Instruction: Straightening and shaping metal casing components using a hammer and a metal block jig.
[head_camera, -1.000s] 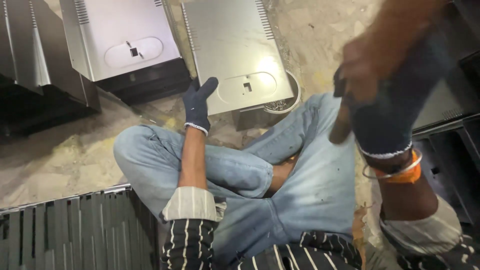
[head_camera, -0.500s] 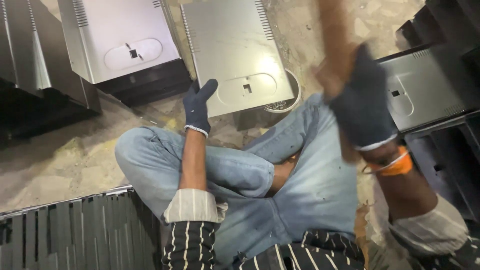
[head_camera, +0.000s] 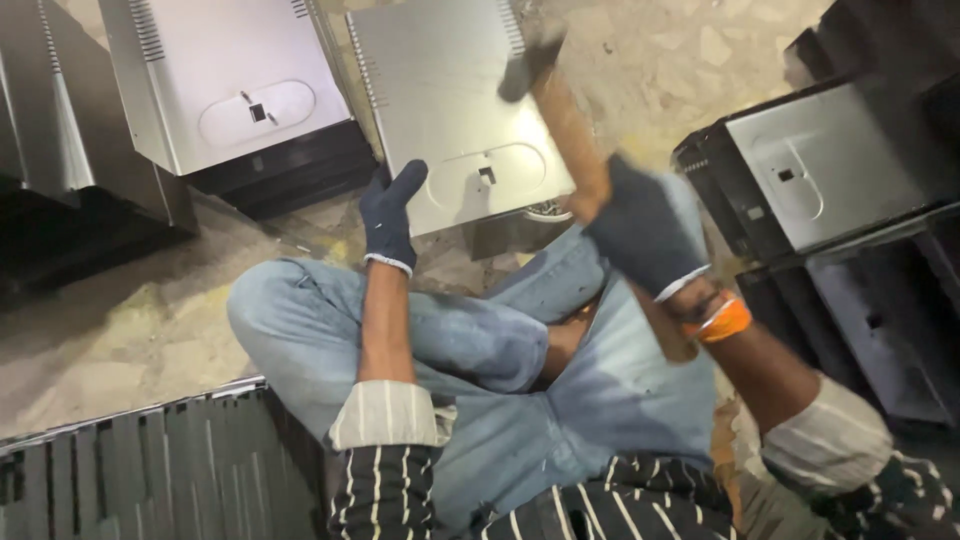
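His gloved left hand (head_camera: 388, 215) lay open against the metal panel (head_camera: 455, 110); the right hand (head_camera: 645, 228) gripped a hammer (head_camera: 560, 115), its head blurred.

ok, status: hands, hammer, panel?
Left hand braces metal panel at its lower-left edge. Right hand grips hammer, head above panel. Nothing in the way.
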